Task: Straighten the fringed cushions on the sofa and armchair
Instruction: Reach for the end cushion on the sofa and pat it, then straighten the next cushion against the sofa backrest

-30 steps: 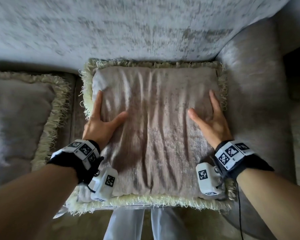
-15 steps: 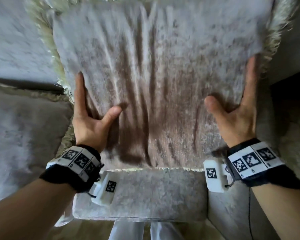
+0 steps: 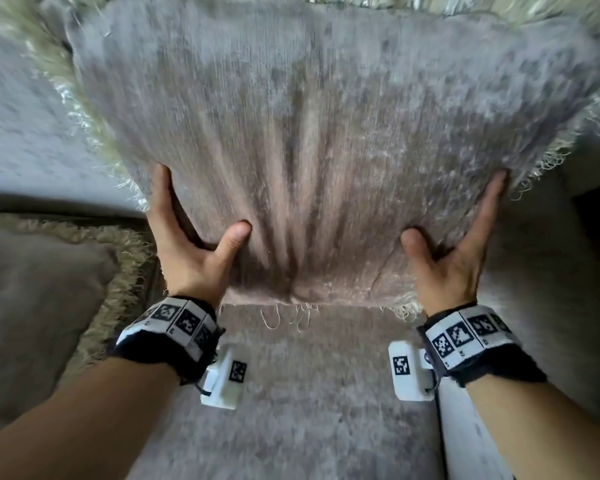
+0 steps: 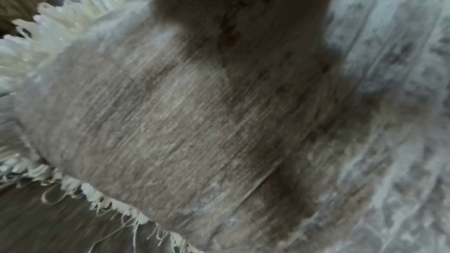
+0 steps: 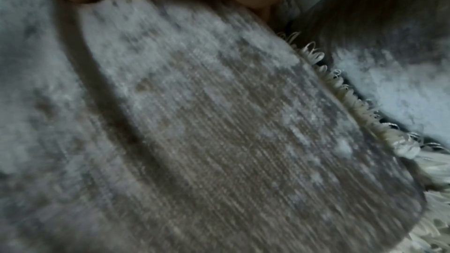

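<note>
A taupe velvet cushion (image 3: 326, 133) with a cream fringe is held up off the sofa seat (image 3: 309, 393), its face toward me and its lower edge hanging just above the seat. My left hand (image 3: 198, 206) grips its lower left side, thumb on the front and index finger along the edge. On the lower right side my right hand (image 3: 454, 207) grips the same way. The other fingers are hidden behind the cushion. Both wrist views show this cushion up close (image 4: 182, 113) (image 5: 219, 122), blurred, with fringe at its edges.
A second fringed cushion (image 3: 42, 306) lies on the seat to the left. The sofa armrest (image 3: 551, 289) rises at the right and the pale backrest (image 3: 14, 116) stands behind on the left. A dark gap lies beyond the armrest.
The cushion lay flat on the seat a second ago. Both hands have lifted it and tipped it upright, closer to me, baring the seat below.
</note>
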A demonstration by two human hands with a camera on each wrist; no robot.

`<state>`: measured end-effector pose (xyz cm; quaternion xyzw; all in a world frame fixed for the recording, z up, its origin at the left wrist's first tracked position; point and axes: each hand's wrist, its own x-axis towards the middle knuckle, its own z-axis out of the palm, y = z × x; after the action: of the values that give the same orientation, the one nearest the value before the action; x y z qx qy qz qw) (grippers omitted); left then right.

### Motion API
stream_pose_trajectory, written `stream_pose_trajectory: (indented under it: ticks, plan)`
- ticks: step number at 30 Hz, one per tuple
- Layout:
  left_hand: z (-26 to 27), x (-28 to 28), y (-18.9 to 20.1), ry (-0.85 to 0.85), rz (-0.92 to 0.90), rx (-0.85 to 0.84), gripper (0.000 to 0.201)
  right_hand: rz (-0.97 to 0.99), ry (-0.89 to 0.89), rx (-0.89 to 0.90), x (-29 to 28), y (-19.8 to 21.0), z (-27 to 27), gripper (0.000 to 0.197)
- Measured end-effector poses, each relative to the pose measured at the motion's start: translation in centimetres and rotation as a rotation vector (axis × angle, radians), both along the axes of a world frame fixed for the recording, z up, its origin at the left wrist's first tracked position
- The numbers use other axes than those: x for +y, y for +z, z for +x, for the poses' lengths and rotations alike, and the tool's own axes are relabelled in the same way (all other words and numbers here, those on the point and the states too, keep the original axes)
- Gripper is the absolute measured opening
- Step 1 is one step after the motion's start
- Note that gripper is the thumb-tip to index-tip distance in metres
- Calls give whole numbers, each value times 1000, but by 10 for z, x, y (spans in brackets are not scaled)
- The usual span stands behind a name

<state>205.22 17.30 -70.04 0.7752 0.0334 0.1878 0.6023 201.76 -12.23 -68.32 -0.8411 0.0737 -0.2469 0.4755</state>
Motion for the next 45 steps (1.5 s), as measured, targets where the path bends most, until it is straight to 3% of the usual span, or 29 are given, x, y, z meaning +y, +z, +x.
stream_pose_trajectory:
  ticks: [5,10,12,15,19,22,26,31,34,37,41,45]
  plan:
    - [-5,5,-4,32,57,58,112,-19,-12,36,1,-1,-2,109]
    - [-17,12,23,99,216,214,103,-7,-53,99,6,20,-18,103]
    - [-25,18,37,111,287,247,93,-35,-104,143,13,31,-29,97]
    - [-39,33,62,89,367,289,63,-89,-122,220,36,52,-42,80]
    - [-58,62,114,-2,408,403,23,-400,203,224,92,93,-43,66]
    - [-72,94,149,-30,509,449,15,-615,513,393,145,130,-31,66]
    - [-89,151,185,-158,664,605,22,-952,781,515,215,167,-25,61]
    - [-123,246,207,-247,759,707,29,-1101,922,555,307,195,-34,53]
    - [-141,313,214,-280,877,736,32,-1192,988,602,372,199,-44,62]
    - [-155,385,211,-374,1034,791,37,-1272,1011,653,441,195,-53,72]
    - [-168,476,206,-495,1184,847,41,-1226,959,768,521,192,-58,77]
    - [-168,543,202,-560,1225,856,43,-1219,933,811,580,181,-54,73]
